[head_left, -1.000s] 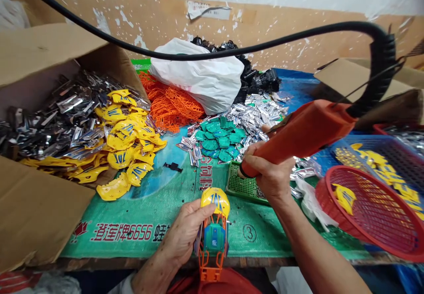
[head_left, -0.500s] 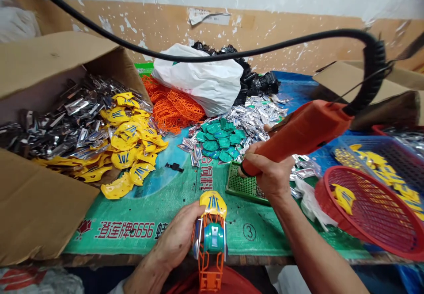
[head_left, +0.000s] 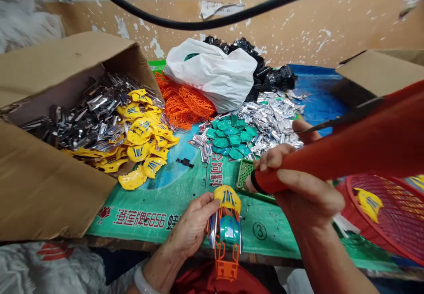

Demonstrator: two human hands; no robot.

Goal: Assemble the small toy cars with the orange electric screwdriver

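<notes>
My left hand grips a toy car body by its left side, thumb near the yellow hood. The body has a teal canopy, silver side strips and an orange frame sticking out towards me. In my right hand, fingers wrapped round it, is a corded electric screwdriver with an orange-red casing. Its front end points down-left over a green perforated tray; the tip is hard to see. My right hand and the screwdriver hide much of the tray.
On the left, a cardboard box spills dark chrome parts and yellow hoods. Teal canopies, silver strips, orange frames and a white bag lie behind. A red basket stands right. A black cable hangs across.
The screwdriver and my right hand look larger and closer to the camera. The view has shifted, so the table things sit further right. My left hand still holds the toy car body.
</notes>
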